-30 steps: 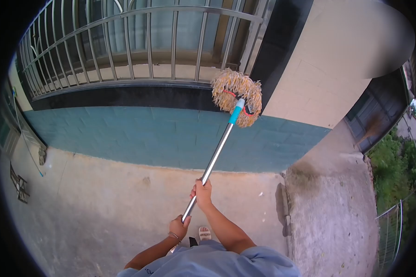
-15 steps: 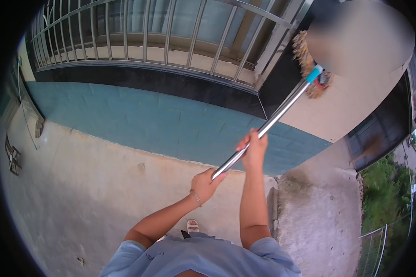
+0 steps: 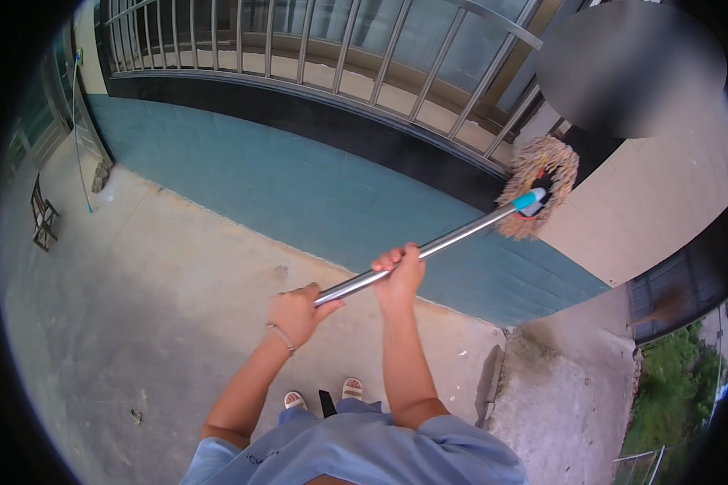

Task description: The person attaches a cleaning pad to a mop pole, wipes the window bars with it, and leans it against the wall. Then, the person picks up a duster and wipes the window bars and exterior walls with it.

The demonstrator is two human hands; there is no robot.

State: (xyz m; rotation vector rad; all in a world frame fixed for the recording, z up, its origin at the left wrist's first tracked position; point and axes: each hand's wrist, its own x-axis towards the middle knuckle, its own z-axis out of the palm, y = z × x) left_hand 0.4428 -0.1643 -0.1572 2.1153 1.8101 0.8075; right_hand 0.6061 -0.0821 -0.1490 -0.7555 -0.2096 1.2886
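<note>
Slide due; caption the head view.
Left hand and right hand grip a silver metal mop pole, its shaggy beige oval head by silver metal window bars.

both hands (image 3: 294,314) around mop handle (image 3: 463,233)

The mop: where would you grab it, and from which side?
Probably best by the metal pole, hands apart, coming from its near end: it is long, straight and slim, slanting away toward the shaggy head, which looks too soft for a firm hold. The left hand grips at the near end, the right hand farther up.
</note>
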